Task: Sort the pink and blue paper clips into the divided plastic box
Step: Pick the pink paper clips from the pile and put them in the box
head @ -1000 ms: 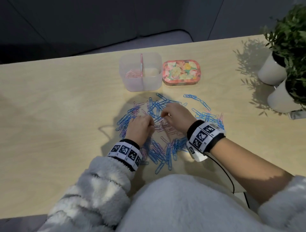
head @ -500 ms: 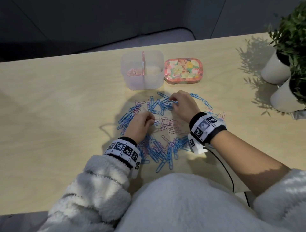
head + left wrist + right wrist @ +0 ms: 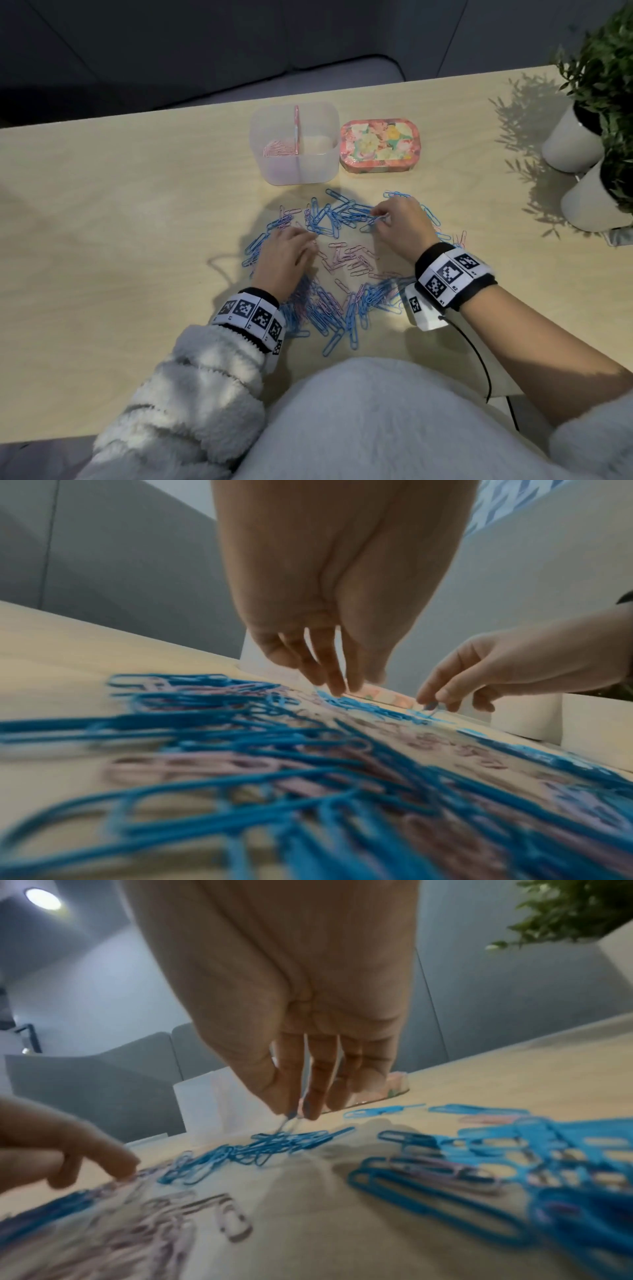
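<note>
The clear divided box (image 3: 322, 171) stands at the back of the wooden table, with pink clips (image 3: 278, 150) in its left compartment and nothing visible in its right one. Blue paper clips (image 3: 329, 219) lie in a ring around a patch of pink paper clips (image 3: 352, 260). My right hand (image 3: 379, 219) pinches one bluish clip (image 3: 289, 1121) at the far side of the ring, just above the pile, thumb against fingertips (image 3: 310, 1110). My left hand (image 3: 308, 241) rests on the ring's left side, with its fingers (image 3: 334, 688) pointing down and touching clips. One fingertip (image 3: 126, 1173) presses on pink clips.
A floral tin (image 3: 378, 144) sits right of the box, almost touching it. Two white plant pots (image 3: 570, 144) with green leaves stand at the table's right edge. A black cable (image 3: 478, 356) runs from my right wrist toward my body. Bare wood lies left of the pile.
My right hand has moved from the middle of the pile out to its far side and pinched a clip there. My left hand has shifted slightly left and forward.
</note>
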`<action>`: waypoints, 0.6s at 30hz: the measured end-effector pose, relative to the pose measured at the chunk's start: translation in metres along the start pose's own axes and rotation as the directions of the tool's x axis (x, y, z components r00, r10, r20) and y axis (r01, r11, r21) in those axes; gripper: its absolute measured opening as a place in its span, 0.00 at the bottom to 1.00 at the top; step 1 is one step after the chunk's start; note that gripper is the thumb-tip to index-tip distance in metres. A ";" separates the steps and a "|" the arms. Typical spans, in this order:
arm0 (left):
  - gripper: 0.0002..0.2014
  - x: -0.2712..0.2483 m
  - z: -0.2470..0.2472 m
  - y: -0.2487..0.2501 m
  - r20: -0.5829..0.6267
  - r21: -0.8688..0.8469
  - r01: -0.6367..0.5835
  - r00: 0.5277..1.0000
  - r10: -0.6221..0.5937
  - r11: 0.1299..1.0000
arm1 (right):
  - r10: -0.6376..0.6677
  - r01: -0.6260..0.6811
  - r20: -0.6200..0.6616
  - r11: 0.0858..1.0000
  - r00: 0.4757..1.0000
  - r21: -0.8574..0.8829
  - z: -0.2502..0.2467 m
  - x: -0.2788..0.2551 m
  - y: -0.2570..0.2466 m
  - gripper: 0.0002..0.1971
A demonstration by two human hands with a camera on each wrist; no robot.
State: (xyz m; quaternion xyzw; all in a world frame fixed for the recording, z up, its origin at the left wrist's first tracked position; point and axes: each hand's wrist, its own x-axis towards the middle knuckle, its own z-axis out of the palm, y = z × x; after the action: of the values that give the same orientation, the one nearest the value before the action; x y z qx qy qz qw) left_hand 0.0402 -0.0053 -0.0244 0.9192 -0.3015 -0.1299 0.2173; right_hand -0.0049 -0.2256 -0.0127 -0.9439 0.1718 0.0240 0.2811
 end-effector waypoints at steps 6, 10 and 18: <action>0.25 -0.004 0.000 -0.014 0.117 0.405 -0.010 0.992 -0.040 0.914 | -0.296 0.320 0.183 0.940 0.938 -0.120 0.015 -0.003 -0.033 0.16; 0.25 -0.014 0.004 -0.003 0.153 0.452 -0.107 0.987 0.041 0.886 | -0.363 0.447 0.310 0.853 0.879 -0.270 0.035 0.001 -0.039 0.16; 0.22 0.016 -0.003 -0.001 0.049 0.335 0.033 0.997 -0.052 0.942 | -0.303 0.350 0.184 0.873 0.935 -0.339 0.018 0.001 -0.027 0.16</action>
State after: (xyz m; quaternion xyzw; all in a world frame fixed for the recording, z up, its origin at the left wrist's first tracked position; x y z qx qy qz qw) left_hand 0.0547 -0.0135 -0.0243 0.9450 -0.3053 -0.1078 0.0466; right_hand 0.0063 -0.1951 -0.0142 -0.9915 -0.0159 0.0669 0.1104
